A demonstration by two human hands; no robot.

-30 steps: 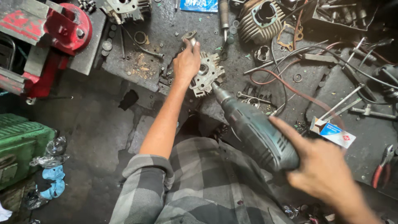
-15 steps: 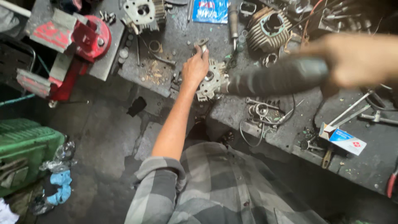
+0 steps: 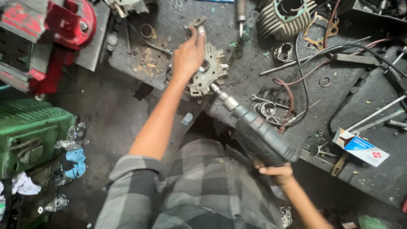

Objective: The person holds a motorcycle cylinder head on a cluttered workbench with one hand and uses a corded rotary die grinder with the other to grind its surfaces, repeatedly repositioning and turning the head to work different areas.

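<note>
Head view: the left hand is laid flat on a round metal part with teeth around its rim. The fingers are curled over the top edge of the part, so the part is held down on the dirty desk. The part sits at the front edge of the desk, just over a dark gap.

The right hand is closed around the back end of a dark power drill. The drill is pointed up and to the left. Its silver tip is touching the lower right side of the round metal part, or is just beside it; which one cannot be told.

A checked shirt is seen below both arms.

Close to the drill, loose wires and a small metal ring are spread on the desk. A ribbed engine cylinder is seen farther up, well apart from the hands. A small white, blue and red box is lying to the right. A red vise is fixed at the far left of the desk. A green metal box is standing on the floor below it.
</note>
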